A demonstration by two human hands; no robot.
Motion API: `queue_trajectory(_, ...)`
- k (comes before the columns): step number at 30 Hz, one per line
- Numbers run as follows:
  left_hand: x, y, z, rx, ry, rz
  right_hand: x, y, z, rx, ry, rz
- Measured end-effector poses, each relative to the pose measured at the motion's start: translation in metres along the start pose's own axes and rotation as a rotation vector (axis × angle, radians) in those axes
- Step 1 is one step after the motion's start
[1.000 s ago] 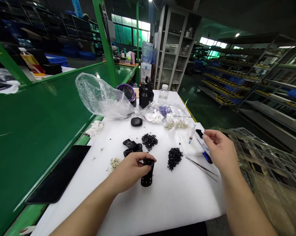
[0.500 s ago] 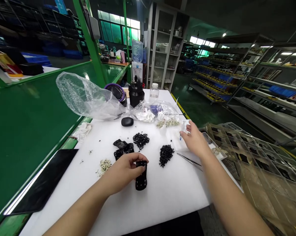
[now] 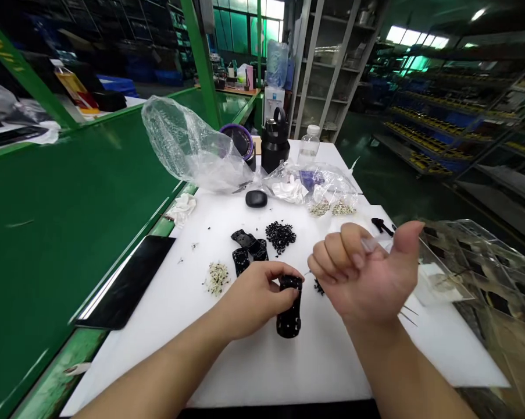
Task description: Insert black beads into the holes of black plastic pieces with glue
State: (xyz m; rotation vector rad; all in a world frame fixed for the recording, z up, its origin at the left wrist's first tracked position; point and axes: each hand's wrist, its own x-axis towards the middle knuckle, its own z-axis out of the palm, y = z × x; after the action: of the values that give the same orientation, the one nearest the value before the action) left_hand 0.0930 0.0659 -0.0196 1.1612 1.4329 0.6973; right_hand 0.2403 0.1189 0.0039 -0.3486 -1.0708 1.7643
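Note:
My left hand [image 3: 262,297] is closed on a black plastic part [image 3: 289,320], an elongated piece with small holes, held just above the white table top. To its right, my right hand [image 3: 367,267] is raised with its fingers wrapped round a translucent syringe [image 3: 369,244]. A thin tip pokes out on the left side of that fist, pointing toward the black part. Several similar black parts [image 3: 241,260] lie beyond my left hand. One pile of tiny black pieces [image 3: 280,235] sits farther back; another [image 3: 318,286] is mostly hidden behind my right hand.
Tweezers [image 3: 409,315] lie partly under my right wrist. Small pale pieces [image 3: 217,277] are heaped at left, near a dark tablet-like panel [image 3: 129,282]. Clear plastic bags [image 3: 192,145], a black mouse-shaped object [image 3: 256,199], a black flask [image 3: 275,145] and a jar [image 3: 309,144] stand behind.
My right hand has come back from the table's right side with the syringe, its fingers now curled round it. My left hand still holds the black part. The view has shifted right.

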Motion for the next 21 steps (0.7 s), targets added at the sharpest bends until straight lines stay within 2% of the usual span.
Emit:
queue_trajectory(4,-0.001,0.000,0.000,0.001,-0.051,0.024,-0.004,0.012,0.001,0.002,-0.052,-0.012)
queue_trajectory(10,-0.001,-0.002,0.000,0.028,-0.074,0.068,-0.004,0.024,0.005,0.014,-0.045,-0.020)
queue_trajectory(21,-0.002,-0.001,-0.001,0.024,-0.088,0.067,-0.004,0.025,0.003,-0.009,-0.066,-0.010)
